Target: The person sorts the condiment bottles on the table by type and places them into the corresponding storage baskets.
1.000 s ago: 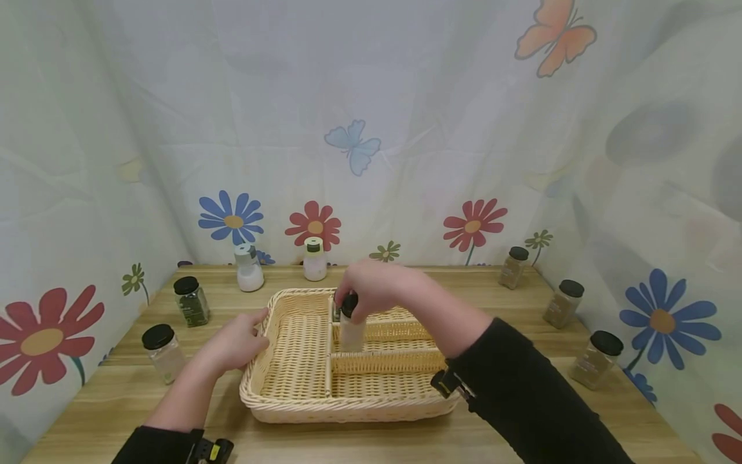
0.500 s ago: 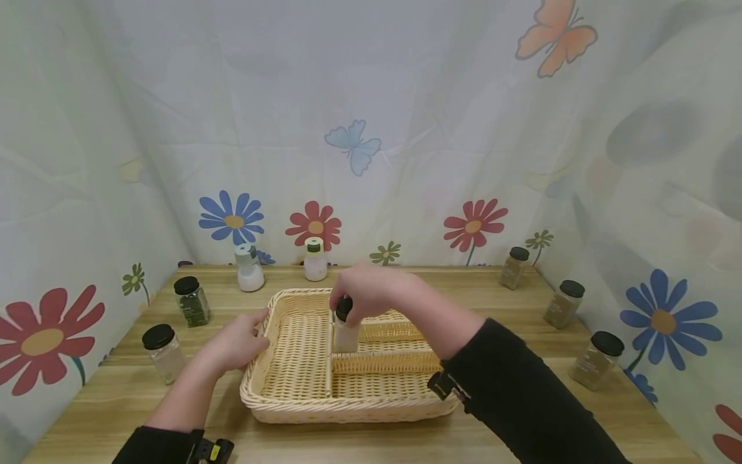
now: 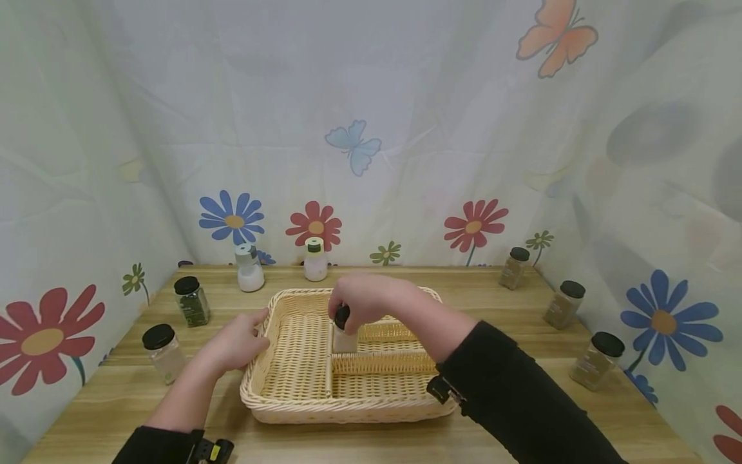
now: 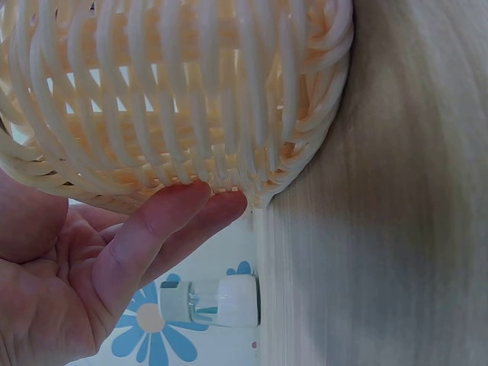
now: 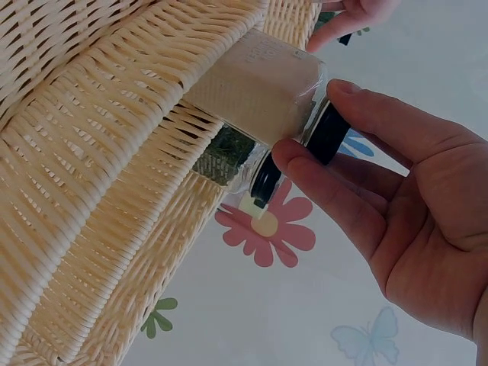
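A divided wicker basket [image 3: 348, 410] stands on the table. My left hand [image 3: 236, 341] grips its left side; in the left wrist view, fingertips [image 4: 187, 200] press against the outer weave. Over the basket, my right hand [image 3: 371, 299] pinches the black lid of a clear spice jar [image 3: 345, 341] holding pale powder. This jar sits in the middle compartment on the right side, against the long divider. In the right wrist view, thumb and fingers lie on opposite sides of the lid [image 5: 328, 133]. Behind it, a jar of green herbs [image 5: 223, 156] sits in the back compartment.
Two black-lidded jars, one with green herbs [image 3: 192, 303] and one paler [image 3: 165, 354], stand left. At the back are two white shakers [image 3: 250, 274]. Several jars of brownish powder [image 3: 596, 362] line the right side. A flowered curtain [image 3: 406, 161] surrounds the table.
My right hand has moved slightly left and down, and the powder jar has gone lower into the compartment, toward the long divider. My left hand has stayed put.
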Tool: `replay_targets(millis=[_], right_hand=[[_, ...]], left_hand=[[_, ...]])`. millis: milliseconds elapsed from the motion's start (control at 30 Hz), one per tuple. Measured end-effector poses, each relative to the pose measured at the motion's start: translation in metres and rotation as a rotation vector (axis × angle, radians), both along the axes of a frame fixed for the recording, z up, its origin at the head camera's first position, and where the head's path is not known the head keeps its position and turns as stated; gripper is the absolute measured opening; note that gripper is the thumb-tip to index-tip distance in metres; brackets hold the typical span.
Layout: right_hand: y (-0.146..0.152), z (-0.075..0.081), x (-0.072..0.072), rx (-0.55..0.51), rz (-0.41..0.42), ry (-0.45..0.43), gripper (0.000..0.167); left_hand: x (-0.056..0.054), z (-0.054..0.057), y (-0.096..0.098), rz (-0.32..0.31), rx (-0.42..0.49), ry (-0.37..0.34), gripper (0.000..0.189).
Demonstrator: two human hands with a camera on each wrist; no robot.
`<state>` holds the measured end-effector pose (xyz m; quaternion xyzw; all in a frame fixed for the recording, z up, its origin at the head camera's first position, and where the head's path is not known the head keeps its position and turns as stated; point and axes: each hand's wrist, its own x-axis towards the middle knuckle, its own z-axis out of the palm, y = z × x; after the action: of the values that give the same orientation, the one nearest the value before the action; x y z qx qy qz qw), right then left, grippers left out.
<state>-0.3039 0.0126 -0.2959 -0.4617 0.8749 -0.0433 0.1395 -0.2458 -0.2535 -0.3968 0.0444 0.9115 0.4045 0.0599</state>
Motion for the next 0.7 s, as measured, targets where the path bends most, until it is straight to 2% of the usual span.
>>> replay_targets(millis=[267, 700], right_hand=[[-0.004, -0.007, 0.000, 0.040, 0.001, 0.025, 0.019], [-0.006, -0.017, -0.001, 0.050, -0.043, -0.046, 0.023]], left_hand=[[0.001, 0.001, 0.001, 0.000, 0.014, -0.002, 0.074], [0.000, -0.001, 0.000, 0.008, 0.008, -0.012, 0.074]])
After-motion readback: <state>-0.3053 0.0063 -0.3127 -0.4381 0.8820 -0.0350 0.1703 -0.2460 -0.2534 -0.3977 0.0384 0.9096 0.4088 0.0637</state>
